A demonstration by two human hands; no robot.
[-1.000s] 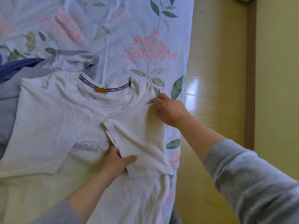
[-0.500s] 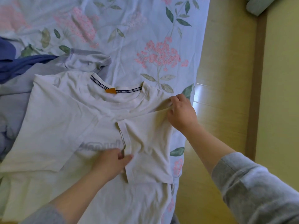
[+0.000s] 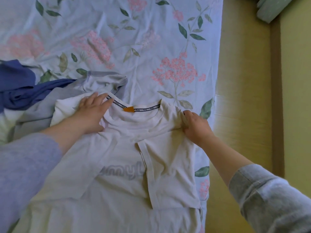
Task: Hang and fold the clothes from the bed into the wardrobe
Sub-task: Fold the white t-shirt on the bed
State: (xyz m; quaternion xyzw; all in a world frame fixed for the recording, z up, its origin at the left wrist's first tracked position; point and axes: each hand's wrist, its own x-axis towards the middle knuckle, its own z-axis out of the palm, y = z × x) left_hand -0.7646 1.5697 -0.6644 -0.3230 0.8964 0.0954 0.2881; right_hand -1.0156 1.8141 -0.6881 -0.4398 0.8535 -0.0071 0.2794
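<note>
A white T-shirt lies flat on the flowered bed sheet, collar away from me, with an orange tag at the neck and grey lettering on the chest. Its right sleeve is folded inward over the front. My left hand rests on the shirt's left shoulder beside the collar, fingers spread and bunching the cloth. My right hand pinches the right shoulder fold at the bed's edge.
A pale grey garment and a blue garment lie crumpled on the bed to the left, behind the shirt. The bed's right edge drops to a wooden floor. A greenish object sits at the top right.
My left hand has left the folded sleeve's lower edge and moved up to the shirt's left shoulder. My right hand stays on the right shoulder. The view has shifted toward the collar.
</note>
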